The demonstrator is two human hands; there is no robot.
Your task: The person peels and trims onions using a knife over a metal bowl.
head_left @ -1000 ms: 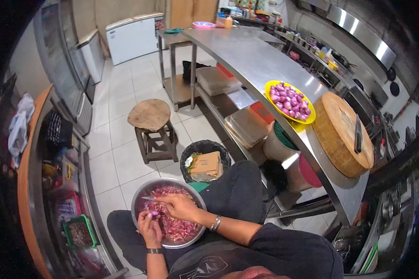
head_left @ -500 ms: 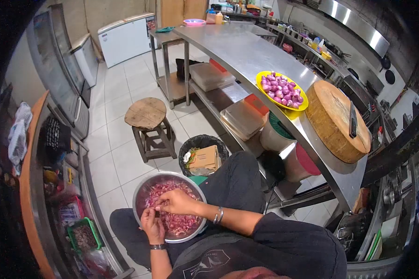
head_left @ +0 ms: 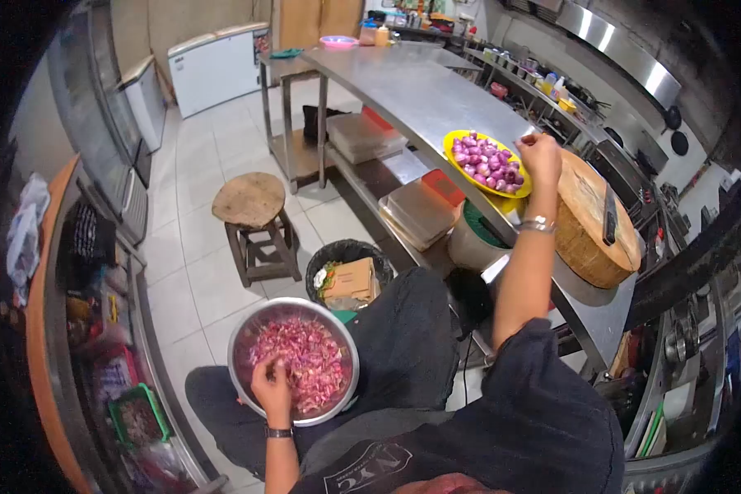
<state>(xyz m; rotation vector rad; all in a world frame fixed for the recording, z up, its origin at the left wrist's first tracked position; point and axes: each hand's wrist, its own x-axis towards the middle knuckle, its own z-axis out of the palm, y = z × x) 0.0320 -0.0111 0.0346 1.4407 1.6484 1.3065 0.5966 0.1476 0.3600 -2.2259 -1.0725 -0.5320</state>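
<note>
- Left hand [head_left: 272, 387], lower left: over metal bowl [head_left: 243, 350] of red-purple pieces [head_left: 313, 354]; fingers curled, held item indeterminable.
- Yellow plate [head_left: 522, 189], upper right: carries shallots [head_left: 486, 160].
- Right hand [head_left: 541, 156], immediately right of plate: fingertips drawn together; held item indeterminable.

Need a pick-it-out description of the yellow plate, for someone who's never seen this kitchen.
Find the long steel table running from upper middle to lower right. Toward its lower-right end sits a thick, round wooden chopping block; the yellow plate is just left of it, beside the right hand. Unlike the brown block, it's bright yellow and piled with small purple onions.
</note>
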